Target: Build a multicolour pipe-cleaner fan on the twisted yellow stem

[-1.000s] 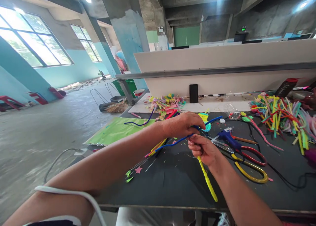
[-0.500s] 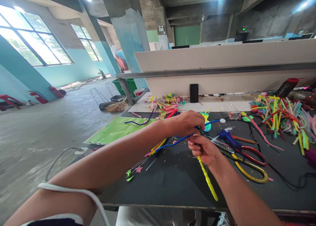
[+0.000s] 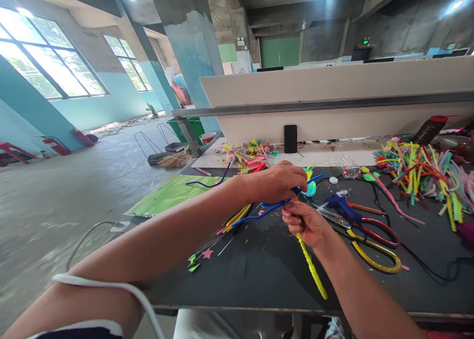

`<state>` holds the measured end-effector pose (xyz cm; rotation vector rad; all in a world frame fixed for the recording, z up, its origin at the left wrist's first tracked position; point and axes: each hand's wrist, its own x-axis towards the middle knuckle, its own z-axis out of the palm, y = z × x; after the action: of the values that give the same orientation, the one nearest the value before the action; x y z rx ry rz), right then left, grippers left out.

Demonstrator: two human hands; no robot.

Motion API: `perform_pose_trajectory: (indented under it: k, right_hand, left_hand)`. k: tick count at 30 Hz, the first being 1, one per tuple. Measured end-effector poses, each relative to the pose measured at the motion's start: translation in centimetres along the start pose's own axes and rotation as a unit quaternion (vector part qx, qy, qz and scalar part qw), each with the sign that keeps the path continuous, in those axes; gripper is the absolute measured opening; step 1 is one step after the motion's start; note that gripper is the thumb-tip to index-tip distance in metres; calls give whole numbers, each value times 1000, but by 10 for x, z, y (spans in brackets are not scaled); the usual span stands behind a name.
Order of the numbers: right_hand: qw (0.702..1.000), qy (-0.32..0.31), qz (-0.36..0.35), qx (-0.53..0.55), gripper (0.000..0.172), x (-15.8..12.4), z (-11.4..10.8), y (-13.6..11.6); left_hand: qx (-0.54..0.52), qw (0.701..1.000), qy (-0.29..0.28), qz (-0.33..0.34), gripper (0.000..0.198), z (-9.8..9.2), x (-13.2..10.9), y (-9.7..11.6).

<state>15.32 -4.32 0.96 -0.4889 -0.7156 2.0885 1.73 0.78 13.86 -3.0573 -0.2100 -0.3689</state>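
Note:
My left hand [image 3: 284, 181] is closed, its fingers pinching blue pipe cleaners [image 3: 255, 217] whose ends stick out to both sides. Just below it, my right hand [image 3: 306, 223] wraps round a yellow twisted pipe-cleaner stem [image 3: 311, 267], which hangs down toward the table's front edge. The blue strands cross at the top of the right hand, close to its thumb and fingertip; the exact join is hidden by the fingers. Behind the left hand lies a turquoise and yellow piece [image 3: 310, 187], partly covered.
Scissors [image 3: 375, 252] and a blue glue gun [image 3: 342, 208] lie right of my hands. A heap of coloured pipe cleaners [image 3: 414, 173] is at the far right, a green sheet [image 3: 159, 195] at left. A phone [image 3: 290, 139] leans on the back board. A white cable [image 3: 107, 285] crosses my left arm.
The blue end right of my left hand has shifted a little left and now tilts upward, away from the white cap. My right hand and the yellow stem stay almost still.

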Motion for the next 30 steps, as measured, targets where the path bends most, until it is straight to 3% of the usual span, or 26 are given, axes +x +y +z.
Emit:
perform_pose_trajectory:
  k: [10, 30]
  right_hand:
    - [1000, 1, -6, -15, 17, 0, 1, 0]
    - [1000, 0, -7, -21, 15, -2, 3, -2]
  left_hand:
    - [-23, 999, -15, -31, 10, 0, 1, 5]
    - [-120, 988, 26, -92, 20, -1, 4, 11]
